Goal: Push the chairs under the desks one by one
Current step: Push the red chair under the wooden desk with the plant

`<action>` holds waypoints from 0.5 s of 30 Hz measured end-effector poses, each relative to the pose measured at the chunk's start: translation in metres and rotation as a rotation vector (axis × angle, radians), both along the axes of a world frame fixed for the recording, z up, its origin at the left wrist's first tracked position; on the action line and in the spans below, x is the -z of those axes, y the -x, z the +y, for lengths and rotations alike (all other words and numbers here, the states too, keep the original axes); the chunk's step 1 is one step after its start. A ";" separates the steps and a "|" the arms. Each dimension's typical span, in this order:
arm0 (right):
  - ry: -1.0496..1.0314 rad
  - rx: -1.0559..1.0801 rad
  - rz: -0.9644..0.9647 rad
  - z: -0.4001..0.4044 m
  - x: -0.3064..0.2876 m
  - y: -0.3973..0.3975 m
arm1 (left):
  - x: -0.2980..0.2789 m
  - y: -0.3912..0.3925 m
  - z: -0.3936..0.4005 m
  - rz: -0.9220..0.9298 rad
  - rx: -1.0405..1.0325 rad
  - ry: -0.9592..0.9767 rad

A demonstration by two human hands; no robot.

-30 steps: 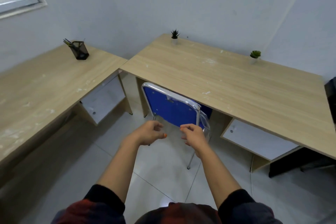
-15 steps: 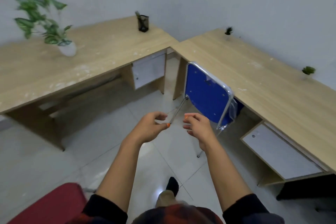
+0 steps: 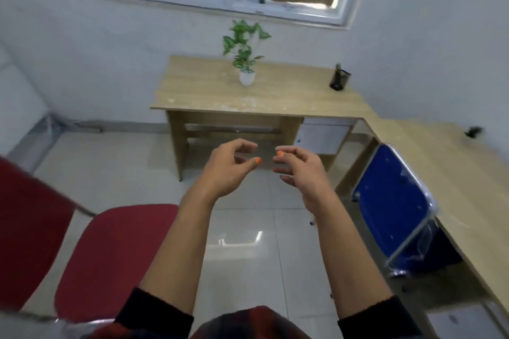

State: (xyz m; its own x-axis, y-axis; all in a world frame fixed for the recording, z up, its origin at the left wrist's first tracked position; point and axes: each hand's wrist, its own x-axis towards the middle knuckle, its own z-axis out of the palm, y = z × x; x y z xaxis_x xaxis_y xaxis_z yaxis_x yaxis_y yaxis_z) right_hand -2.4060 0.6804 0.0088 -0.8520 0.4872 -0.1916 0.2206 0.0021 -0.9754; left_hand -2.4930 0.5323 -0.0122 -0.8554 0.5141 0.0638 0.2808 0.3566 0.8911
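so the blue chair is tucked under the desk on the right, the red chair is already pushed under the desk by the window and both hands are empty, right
Not quite. In the head view the red chair is not under the desk by the window; it stands out on the floor at the lower left, apart from it. The rest holds: the blue chair sits tucked under the right desk, and the left hand and right hand hold nothing.

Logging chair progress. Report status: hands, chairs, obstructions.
Left hand and right hand empty, fingers loosely curled, mid-air. Blue chair tucked at right desk. Red chair out on floor, left. Far desk bay looks unobstructed.
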 end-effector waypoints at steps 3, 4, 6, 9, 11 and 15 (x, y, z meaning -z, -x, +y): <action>-0.039 -0.182 0.017 -0.027 -0.015 -0.013 | -0.016 -0.032 -0.040 0.012 -0.125 -0.041; -0.044 -0.218 0.025 -0.034 -0.019 -0.017 | -0.021 -0.039 -0.048 0.016 -0.148 -0.055; -0.024 -0.268 0.062 -0.049 -0.030 -0.031 | -0.034 -0.063 -0.068 0.038 -0.212 -0.089; 0.039 -0.323 0.124 -0.072 -0.038 -0.049 | -0.045 -0.100 -0.093 0.076 -0.301 -0.121; 0.073 -0.387 0.146 -0.091 -0.041 -0.063 | -0.046 -0.125 -0.112 0.075 -0.356 -0.125; 0.128 -0.465 0.167 -0.128 -0.037 -0.085 | -0.053 -0.158 -0.144 0.088 -0.444 -0.086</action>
State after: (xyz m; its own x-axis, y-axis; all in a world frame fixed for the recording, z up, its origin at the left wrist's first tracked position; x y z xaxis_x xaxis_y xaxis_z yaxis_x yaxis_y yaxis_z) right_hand -2.3208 0.5521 0.0456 -0.9972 0.0309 -0.0680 0.0661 -0.0591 -0.9961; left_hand -2.3352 0.3879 0.0411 -0.9811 0.0884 0.1721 0.1930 0.3854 0.9023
